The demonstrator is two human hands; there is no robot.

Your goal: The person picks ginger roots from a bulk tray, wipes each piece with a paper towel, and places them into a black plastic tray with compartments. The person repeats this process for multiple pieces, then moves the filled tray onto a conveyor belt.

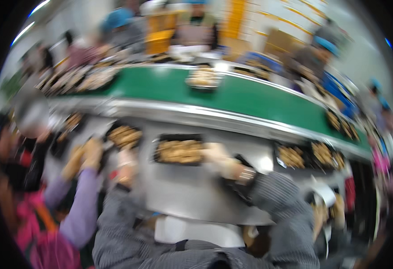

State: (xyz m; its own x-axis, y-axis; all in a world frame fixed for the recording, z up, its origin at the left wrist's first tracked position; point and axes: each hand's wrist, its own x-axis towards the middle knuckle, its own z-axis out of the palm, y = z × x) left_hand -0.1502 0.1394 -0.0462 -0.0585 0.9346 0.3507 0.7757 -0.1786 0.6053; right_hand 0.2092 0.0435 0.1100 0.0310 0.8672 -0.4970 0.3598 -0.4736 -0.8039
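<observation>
The whole pic is motion-blurred, so fine detail can't be told. A black tray of browned food is seen at centre on the steel counter, just near of the green conveyor belt. The right hand, pale-gloved, is laid against the tray's right end; whether its grip is closed on the rim can't be told. The left hand is held near-left of the tray, just below a second tray; its grip state can't be told either. A neighbour's purple sleeve is seen at left. Another tray is carried on the belt, far centre. More trays are set at right.
</observation>
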